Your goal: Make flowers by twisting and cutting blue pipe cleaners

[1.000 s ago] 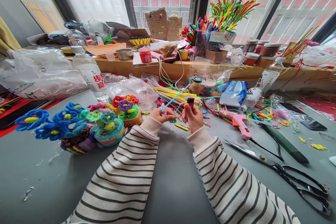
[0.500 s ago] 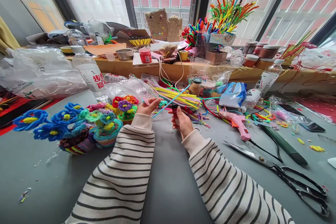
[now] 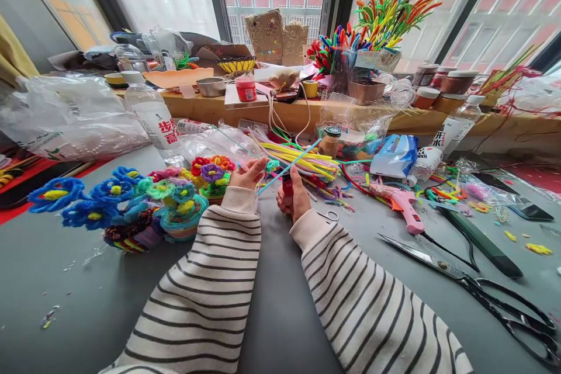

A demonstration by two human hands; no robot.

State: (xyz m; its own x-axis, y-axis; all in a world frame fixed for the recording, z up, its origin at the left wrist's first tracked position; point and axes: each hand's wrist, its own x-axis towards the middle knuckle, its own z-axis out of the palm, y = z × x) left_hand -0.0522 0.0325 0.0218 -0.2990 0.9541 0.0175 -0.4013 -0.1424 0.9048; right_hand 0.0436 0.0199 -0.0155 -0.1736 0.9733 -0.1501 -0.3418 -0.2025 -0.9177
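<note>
My left hand [image 3: 246, 175] is closed in a pinch on a small pipe cleaner piece. Its curled teal end [image 3: 272, 166] shows past my fingertips, with a bit of pink near the knuckles. A thin dark green stem rises from about the same spot. My right hand [image 3: 300, 194] is wrapped round a red lighter [image 3: 287, 188] with a black top, held upright just right of the teal curl; no flame can be made out. Between the hands slants a light blue pipe cleaner [image 3: 294, 162]; whether either hand holds it, I cannot tell.
Pipe cleaner flowers in pots [image 3: 182, 216] stand at left. A pile of pipe cleaners [image 3: 315, 165] lies beyond my hands. To the right are a pink glue gun [image 3: 407, 207], large scissors [image 3: 456, 272] and a dark green bar [image 3: 486, 245]. A jar [image 3: 329, 143] stands behind.
My right hand has moved left, closer to my left hand, and the lighter shows more fully. My left hand keeps its pinch. The whole view has shifted slightly.
</note>
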